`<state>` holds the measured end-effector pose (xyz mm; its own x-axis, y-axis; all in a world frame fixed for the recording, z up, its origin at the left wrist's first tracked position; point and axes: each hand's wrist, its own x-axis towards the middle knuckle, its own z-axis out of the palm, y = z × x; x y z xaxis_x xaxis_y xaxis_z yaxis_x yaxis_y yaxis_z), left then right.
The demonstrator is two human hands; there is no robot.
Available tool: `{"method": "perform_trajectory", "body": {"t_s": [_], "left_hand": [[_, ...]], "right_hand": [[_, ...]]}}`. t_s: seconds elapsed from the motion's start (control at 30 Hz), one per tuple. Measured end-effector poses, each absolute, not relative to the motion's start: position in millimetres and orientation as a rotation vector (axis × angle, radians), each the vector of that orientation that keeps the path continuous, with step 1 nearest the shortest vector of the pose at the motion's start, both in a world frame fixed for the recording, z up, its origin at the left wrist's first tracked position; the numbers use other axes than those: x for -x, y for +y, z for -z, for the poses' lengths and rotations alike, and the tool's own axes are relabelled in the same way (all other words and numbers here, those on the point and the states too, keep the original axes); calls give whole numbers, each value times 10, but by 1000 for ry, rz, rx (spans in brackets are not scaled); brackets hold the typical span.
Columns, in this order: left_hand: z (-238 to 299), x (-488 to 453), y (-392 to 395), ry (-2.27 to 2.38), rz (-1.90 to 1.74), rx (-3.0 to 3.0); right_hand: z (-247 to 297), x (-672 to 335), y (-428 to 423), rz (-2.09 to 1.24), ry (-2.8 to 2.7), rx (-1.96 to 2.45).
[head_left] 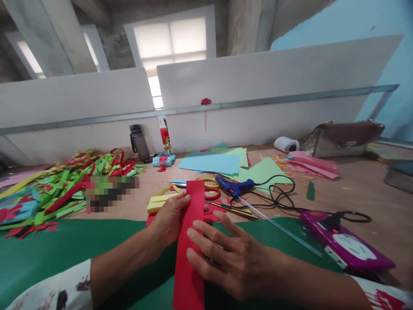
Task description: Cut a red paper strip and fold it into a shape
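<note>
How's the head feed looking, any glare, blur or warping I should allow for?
Head view: the window is blown out white; the partition boards bow from wide-angle distortion; a pixelated patch hides part of the paper scraps; the red paper strip and both hands, left and right, are sharp.

The lower end of the long red paper strip (190, 241) is cut off by the bottom edge. Part of the green and red paper scrap pile (61, 189) is obscured by a pixelated block. The red-handled scissors (211, 193) are largely hidden behind the strip.
</note>
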<state>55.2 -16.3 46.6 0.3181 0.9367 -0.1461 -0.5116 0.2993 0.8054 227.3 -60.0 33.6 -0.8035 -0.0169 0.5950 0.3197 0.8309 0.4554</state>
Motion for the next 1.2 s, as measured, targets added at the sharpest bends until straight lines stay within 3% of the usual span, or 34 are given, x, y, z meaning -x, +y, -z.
{"method": "perform_trajectory", "body": {"t_s": [0.17, 0.37, 0.63, 0.73, 0.93, 1.1, 1.2], "left_hand": [[-472, -565, -178, 689, -1124, -750], [-415, -611, -203, 700, -1187, -751], [-440, -586, -149, 738, -1239, -697], [-461, -587, -159, 752, -1221, -694], [-469, -625, -193, 761, -1186, -723], [-450, -673, -259, 778, -1182, -758], [-418, -702, -332, 768, -1140, -821]], "right_hand": [[-339, -2232, -609, 482, -2361, 132], [-320, -2154, -604, 101, -2211, 424], [-312, -2249, -501, 617, -2359, 589], [-332, -2262, -529, 642, -2339, 486], [-340, -2182, -669, 201, -2343, 218], [-357, -2155, -577, -411, -1928, 718], [-379, -2178, -464, -508, -1744, 938]]}}
